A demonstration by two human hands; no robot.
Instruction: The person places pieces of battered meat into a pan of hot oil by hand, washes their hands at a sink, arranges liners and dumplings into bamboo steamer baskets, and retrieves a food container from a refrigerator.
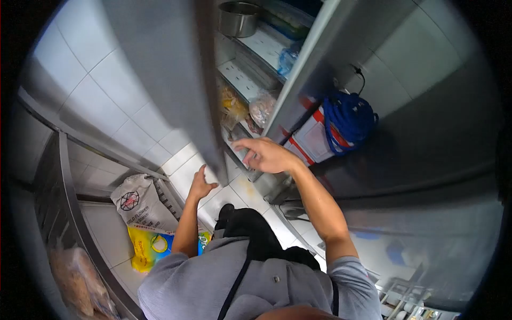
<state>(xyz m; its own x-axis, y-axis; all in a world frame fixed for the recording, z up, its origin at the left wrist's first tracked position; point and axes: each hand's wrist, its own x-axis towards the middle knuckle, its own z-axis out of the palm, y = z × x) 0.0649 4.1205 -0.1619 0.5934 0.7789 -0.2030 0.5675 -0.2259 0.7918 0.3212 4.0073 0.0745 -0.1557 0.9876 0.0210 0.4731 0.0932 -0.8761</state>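
A tall metal door (170, 69) stands swung open in front of me, beside shelves (248, 80) of a cabinet. My left hand (202, 185) is near the door's lower edge, thumb and fingers apart, holding nothing. My right hand (266, 154) reaches in front of the lower shelves, its fingers spread and slightly bent, with nothing visible in it. Close above it lie a clear bag of pale food (262, 108) and a bag with yellow contents (233, 106). A steel pot (238, 20) sits on the upper shelf, and a blue plastic bag (288, 60) lies at the shelf's right.
Coiled blue hose (346, 120) rests on a red and white box (314, 140) at the right. On the left are a white sack (144, 205), a yellow and blue bag (154, 246) and a metal rack (72, 186). White floor tiles (248, 192) show near my feet.
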